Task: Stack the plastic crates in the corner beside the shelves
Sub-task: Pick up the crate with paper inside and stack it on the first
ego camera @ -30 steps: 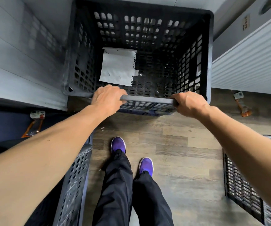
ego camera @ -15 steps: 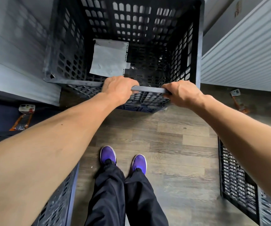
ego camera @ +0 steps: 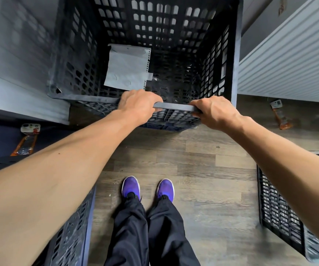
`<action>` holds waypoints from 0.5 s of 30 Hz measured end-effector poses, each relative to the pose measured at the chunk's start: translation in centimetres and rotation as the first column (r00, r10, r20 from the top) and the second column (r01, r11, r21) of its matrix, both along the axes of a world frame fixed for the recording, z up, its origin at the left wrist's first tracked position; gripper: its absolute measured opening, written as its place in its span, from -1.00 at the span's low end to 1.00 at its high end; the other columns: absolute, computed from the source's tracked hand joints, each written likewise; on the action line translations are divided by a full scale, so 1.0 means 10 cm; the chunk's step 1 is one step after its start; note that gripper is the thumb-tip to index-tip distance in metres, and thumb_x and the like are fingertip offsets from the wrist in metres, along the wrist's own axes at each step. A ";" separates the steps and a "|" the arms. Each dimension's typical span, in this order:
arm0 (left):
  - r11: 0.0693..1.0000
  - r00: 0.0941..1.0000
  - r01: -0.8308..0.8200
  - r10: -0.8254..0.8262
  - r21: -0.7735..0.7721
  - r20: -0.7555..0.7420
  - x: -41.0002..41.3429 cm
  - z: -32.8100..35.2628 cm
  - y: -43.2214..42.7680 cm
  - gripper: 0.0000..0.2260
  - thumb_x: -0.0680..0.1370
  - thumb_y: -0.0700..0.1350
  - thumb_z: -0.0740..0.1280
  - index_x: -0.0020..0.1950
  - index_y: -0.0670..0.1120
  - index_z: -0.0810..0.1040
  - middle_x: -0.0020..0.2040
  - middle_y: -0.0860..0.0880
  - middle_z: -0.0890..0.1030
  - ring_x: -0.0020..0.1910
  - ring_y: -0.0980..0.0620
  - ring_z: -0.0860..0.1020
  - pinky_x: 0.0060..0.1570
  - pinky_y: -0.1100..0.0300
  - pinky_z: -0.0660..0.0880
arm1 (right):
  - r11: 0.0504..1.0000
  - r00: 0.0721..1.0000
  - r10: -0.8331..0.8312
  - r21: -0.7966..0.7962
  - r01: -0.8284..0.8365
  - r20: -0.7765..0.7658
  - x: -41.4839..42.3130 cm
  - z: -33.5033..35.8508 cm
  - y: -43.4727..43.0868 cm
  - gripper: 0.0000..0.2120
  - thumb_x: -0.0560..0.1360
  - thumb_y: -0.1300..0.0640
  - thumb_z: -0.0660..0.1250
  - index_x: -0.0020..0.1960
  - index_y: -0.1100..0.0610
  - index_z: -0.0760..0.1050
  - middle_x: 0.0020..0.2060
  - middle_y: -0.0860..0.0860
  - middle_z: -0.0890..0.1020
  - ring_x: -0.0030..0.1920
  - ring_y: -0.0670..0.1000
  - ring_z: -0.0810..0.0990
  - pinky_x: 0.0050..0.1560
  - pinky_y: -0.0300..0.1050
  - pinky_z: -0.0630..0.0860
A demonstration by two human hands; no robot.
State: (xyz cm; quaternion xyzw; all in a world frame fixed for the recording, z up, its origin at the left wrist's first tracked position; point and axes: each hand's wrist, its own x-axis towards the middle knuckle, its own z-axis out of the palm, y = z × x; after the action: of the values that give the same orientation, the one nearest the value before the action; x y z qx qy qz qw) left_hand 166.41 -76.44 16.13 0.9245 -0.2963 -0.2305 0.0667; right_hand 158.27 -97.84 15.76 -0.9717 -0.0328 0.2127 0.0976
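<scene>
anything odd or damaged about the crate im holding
Two things. The crate has a chipped hole at its near-left rim corner, and a loose sheet of paper lies on its floor. Both hands grip the near rim: left hand, right hand.

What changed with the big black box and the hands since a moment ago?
The black crate now sits closer to the grey wall on the left than it did a second ago. Both hands slid a little along its near rim. The left hand and right hand still grip that rim, the paper sheet still lies inside, and the purple shoes remain on the wood floor.
</scene>
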 end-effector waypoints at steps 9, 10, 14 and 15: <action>1.000 0.999 0.002 -0.002 -0.020 0.032 0.00 -0.03 0.06 -0.84 0.60 -0.13 0.28 0.09 0.08 0.59 -0.16 0.00 0.63 -0.18 -0.08 0.47 -0.12 0.10 0.26 | 1.000 0.998 -0.022 -0.003 0.022 0.051 -0.03 -0.03 0.07 -0.80 0.58 0.08 0.26 0.19 0.03 0.52 -0.15 0.13 0.67 -0.14 0.24 0.61 -0.14 0.05 0.50; 1.000 0.999 0.000 0.001 -0.020 0.033 0.00 -0.02 0.07 -0.85 0.60 -0.12 0.27 0.09 0.07 0.59 -0.16 0.00 0.63 -0.18 -0.08 0.46 -0.12 0.10 0.26 | 1.000 0.998 -0.018 0.002 0.018 0.052 -0.03 -0.03 0.07 -0.79 0.58 0.08 0.26 0.19 0.03 0.52 -0.15 0.13 0.67 -0.14 0.24 0.61 -0.14 0.04 0.49; 1.000 1.000 0.008 -0.007 -0.016 0.017 0.01 -0.02 0.09 -0.85 0.60 -0.11 0.27 0.09 0.08 0.59 -0.15 0.00 0.64 -0.15 -0.10 0.52 -0.12 0.09 0.33 | 1.000 0.998 -0.014 0.026 0.013 0.063 -0.05 -0.03 0.08 -0.78 0.58 0.08 0.25 0.20 0.03 0.52 -0.15 0.14 0.66 -0.15 0.25 0.61 -0.16 0.04 0.46; 1.000 1.000 0.006 -0.005 -0.017 0.021 0.00 -0.03 0.10 -0.84 0.60 -0.10 0.27 0.10 0.09 0.59 -0.15 0.00 0.64 -0.14 -0.11 0.54 -0.10 0.07 0.37 | 0.999 0.997 -0.016 0.029 0.014 0.071 -0.06 -0.04 0.09 -0.78 0.58 0.07 0.25 0.21 0.02 0.51 -0.16 0.14 0.67 -0.15 0.25 0.61 -0.17 0.04 0.46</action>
State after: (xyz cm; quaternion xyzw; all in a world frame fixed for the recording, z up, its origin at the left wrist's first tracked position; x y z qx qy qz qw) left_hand 166.41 -75.46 15.82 0.9254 -0.3016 -0.2184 0.0710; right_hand 157.69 -96.93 15.41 -0.9773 -0.0321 0.1770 0.1119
